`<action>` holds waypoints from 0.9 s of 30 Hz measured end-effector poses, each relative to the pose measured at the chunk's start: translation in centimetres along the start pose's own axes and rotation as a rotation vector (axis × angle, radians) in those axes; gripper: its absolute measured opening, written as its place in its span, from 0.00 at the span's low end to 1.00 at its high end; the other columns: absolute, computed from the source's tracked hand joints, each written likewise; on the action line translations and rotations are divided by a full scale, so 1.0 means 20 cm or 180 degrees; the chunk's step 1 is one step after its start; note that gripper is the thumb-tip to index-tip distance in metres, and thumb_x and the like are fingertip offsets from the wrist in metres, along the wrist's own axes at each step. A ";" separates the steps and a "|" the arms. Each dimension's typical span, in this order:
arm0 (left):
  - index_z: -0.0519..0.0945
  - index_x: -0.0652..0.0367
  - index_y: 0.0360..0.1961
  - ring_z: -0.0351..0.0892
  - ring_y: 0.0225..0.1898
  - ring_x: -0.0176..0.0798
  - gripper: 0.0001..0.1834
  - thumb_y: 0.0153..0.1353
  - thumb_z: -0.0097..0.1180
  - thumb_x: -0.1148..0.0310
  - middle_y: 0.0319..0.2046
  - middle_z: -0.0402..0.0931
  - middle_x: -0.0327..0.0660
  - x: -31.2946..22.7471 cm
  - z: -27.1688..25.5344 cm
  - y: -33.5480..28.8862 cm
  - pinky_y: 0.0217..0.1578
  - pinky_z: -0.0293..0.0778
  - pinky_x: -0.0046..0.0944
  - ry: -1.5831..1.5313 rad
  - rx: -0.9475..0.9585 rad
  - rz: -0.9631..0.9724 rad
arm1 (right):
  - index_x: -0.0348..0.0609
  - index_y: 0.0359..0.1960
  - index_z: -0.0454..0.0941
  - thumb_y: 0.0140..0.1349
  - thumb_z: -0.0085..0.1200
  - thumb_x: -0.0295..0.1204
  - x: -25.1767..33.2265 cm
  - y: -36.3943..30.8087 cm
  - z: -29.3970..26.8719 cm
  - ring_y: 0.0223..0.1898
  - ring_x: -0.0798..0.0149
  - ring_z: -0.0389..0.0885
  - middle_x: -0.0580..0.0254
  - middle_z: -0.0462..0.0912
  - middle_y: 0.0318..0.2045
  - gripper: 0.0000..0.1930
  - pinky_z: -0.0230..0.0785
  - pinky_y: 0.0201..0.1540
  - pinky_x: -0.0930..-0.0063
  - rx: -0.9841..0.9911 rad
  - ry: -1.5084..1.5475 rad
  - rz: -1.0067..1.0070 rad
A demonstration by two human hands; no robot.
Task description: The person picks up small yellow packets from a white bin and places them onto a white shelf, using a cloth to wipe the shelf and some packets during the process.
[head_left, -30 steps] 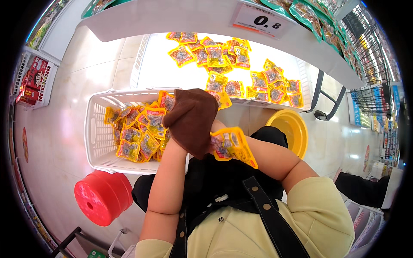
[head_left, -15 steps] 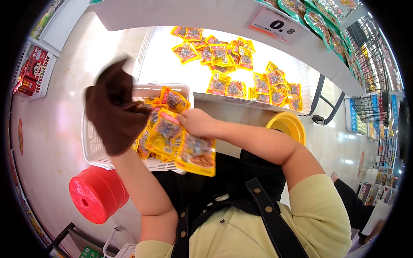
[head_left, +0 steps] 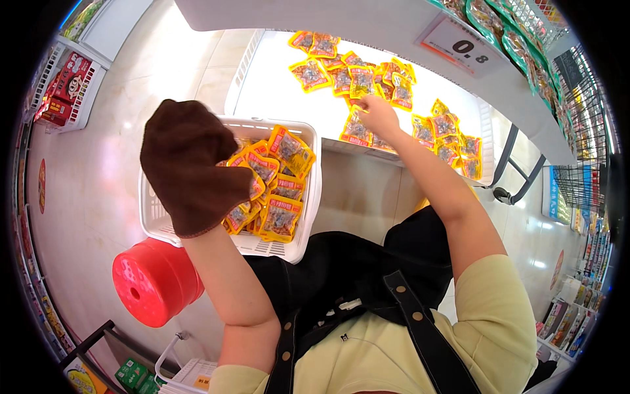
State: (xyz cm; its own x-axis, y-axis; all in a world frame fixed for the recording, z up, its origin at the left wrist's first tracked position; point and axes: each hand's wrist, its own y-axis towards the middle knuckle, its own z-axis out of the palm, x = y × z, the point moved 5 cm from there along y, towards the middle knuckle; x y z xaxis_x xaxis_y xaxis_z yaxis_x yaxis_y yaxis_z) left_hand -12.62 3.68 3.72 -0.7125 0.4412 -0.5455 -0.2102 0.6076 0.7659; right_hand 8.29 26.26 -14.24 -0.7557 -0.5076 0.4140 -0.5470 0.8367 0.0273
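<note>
My left hand [head_left: 190, 167] is inside a brown cloth mitt that hides its fingers. It hovers over the left part of a white plastic basket [head_left: 314, 190], its thumb part over the yellow snack packets [head_left: 282, 215] heaped there. My right arm stretches forward to a white display shelf [head_left: 262, 79]. There my bare right hand [head_left: 380, 117] has its fingers bent together at the upper edge of a yellow snack packet [head_left: 356, 128] near the shelf's front edge. Several similar packets [head_left: 362, 80] lie loosely around it.
A red stool [head_left: 154, 282] stands left of the basket, partly under my left forearm. An upper shelf [head_left: 367, 20] with green-edged packets overhangs the display. A black metal leg [head_left: 508, 161] stands at the display's right end. Red boxes [head_left: 65, 85] fill a crate at far left.
My right hand has gone from the basket up to the shelf. The packets it held now lie among those in the basket. The mitted left hand has turned over the basket.
</note>
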 end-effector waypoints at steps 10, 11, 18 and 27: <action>0.65 0.56 0.07 0.68 0.22 0.35 0.13 0.10 0.50 0.76 0.16 0.70 0.35 0.01 0.15 -0.02 0.23 0.60 0.31 -0.0268 0.0181 0.0472 | 0.34 0.46 0.66 0.46 0.46 0.58 -0.25 -0.09 0.13 0.45 0.53 0.70 0.46 0.71 0.43 0.37 0.60 0.48 0.67 0.1399 -0.0994 0.1554; 0.65 0.57 0.07 0.67 0.23 0.35 0.13 0.10 0.50 0.76 0.16 0.70 0.35 0.05 0.17 -0.03 0.23 0.60 0.31 -0.0305 0.0183 0.0212 | 0.35 0.44 0.67 0.46 0.46 0.59 -0.30 -0.08 0.16 0.42 0.55 0.72 0.48 0.73 0.39 0.36 0.62 0.45 0.68 0.1403 -0.0958 0.1469; 0.65 0.59 0.08 0.62 0.24 0.35 0.14 0.10 0.47 0.81 0.16 0.66 0.35 0.14 0.26 -0.11 0.24 0.60 0.31 -0.0857 0.0422 -0.0754 | 0.40 0.30 0.73 0.47 0.44 0.59 -0.44 -0.04 0.25 0.25 0.64 0.75 0.61 0.77 0.23 0.30 0.66 0.30 0.73 0.0881 0.0373 0.1095; 0.65 0.60 0.08 0.62 0.21 0.36 0.14 0.08 0.47 0.80 0.16 0.66 0.37 0.16 0.27 -0.12 0.21 0.60 0.31 -0.1307 0.0159 -0.0391 | 0.45 0.15 0.74 0.53 0.38 0.56 -0.19 0.00 0.19 0.21 0.67 0.75 0.66 0.75 0.14 0.27 0.65 0.28 0.70 0.1147 -0.0313 0.1086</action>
State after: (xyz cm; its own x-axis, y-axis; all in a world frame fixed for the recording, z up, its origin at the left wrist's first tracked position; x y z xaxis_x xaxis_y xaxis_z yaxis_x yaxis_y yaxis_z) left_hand -10.65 7.24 -1.67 -0.3565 0.5838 -0.7294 -0.2369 0.6988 0.6750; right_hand 9.78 27.44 -19.23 -0.9339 -0.2491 0.2565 -0.3395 0.8429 -0.4175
